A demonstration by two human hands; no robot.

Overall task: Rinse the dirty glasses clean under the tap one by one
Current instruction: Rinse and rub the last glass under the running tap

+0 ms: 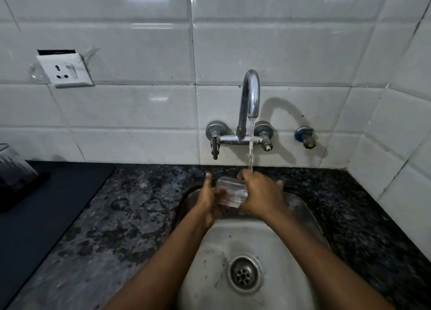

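Note:
A clear glass [229, 192] lies tilted on its side between both hands, above the far end of the steel sink [221, 244]. My left hand [208, 199] grips its left end. My right hand [262, 194] wraps over its right end. Water [251, 144] runs from the chrome tap [250, 95] and lands on my right hand's fingers at the glass. Another ribbed glass [12, 166] stands at the far left on a dark mat [46, 204].
Dark speckled stone counter [130, 216] surrounds the sink. The tap's lever handle [214, 144] hangs at the left of the tap, a second valve [306, 138] sits on the wall to the right. A wall socket [66, 69] is upper left. The drain [245, 273] is near me.

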